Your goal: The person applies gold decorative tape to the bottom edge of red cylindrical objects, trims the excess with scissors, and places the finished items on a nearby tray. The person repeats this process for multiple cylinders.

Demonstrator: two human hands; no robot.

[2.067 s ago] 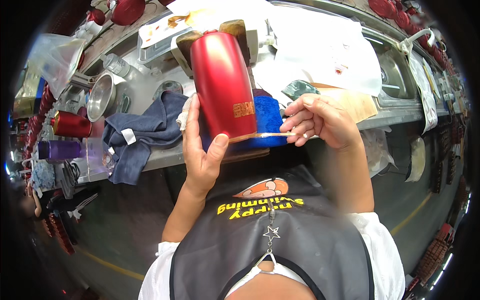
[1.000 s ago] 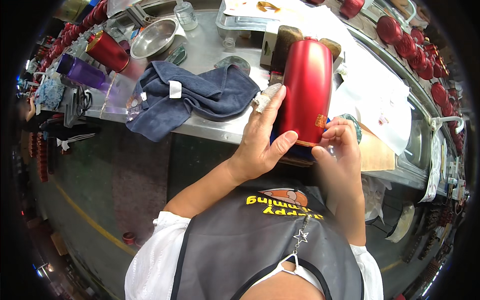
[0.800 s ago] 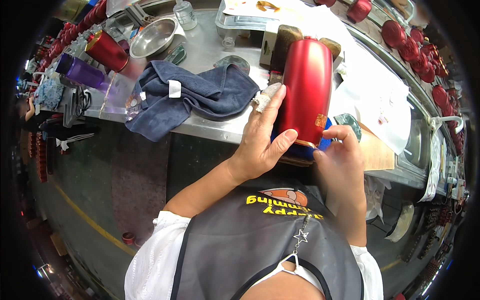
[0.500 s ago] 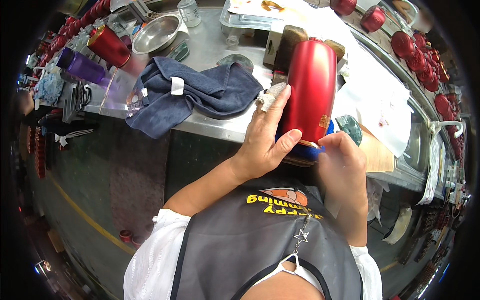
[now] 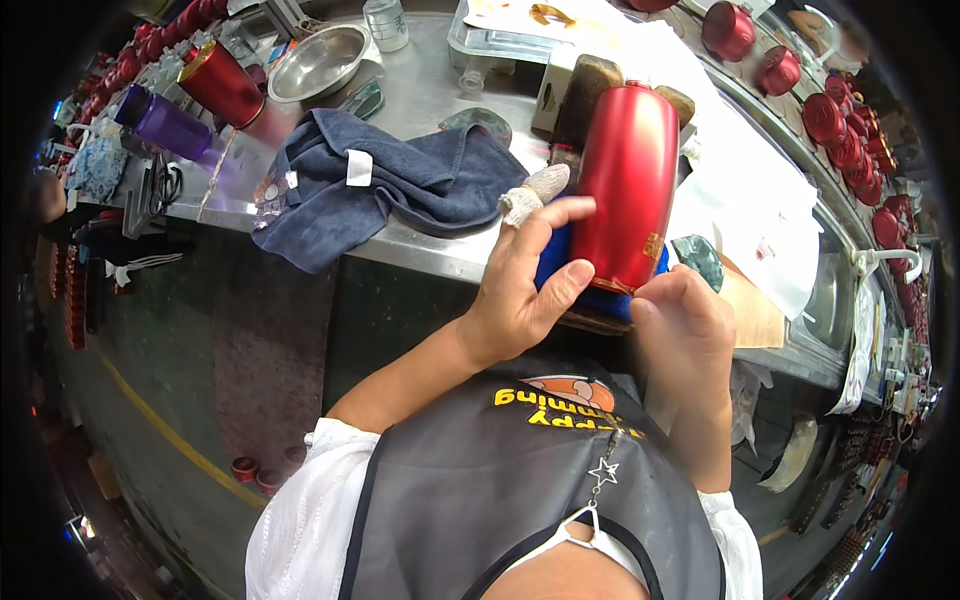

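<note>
A glossy red metal vessel [image 5: 628, 180] with a gold rim and a small gold patch lies on a blue padded rest [image 5: 605, 303], its rim toward me. My left hand [image 5: 520, 285] is at the vessel's left side, fingers apart, with a fingertip and the thumb against it or very close. One finger wears a pale cloth wrap [image 5: 535, 195]. My right hand [image 5: 690, 315] is curled at the rim's right corner, thumb and forefinger pinched together. Whatever it may hold is too small to make out. Dark brown blocks [image 5: 583, 95] flank the vessel's far end.
A dark blue cloth [image 5: 400, 185] lies left on the metal table [image 5: 420, 250]. Beyond it are a steel bowl [image 5: 318, 65], a jar [image 5: 385, 25], a purple bottle [image 5: 165, 125] and another red vessel [image 5: 220, 85]. White paper [image 5: 750, 210] covers the right side, near a green stone-like piece [image 5: 698, 262].
My left hand's wrapped finger has come away from the red vessel, and the hand has drawn slightly left. My right hand stays pinched at the rim. The vessel has barely shifted.
</note>
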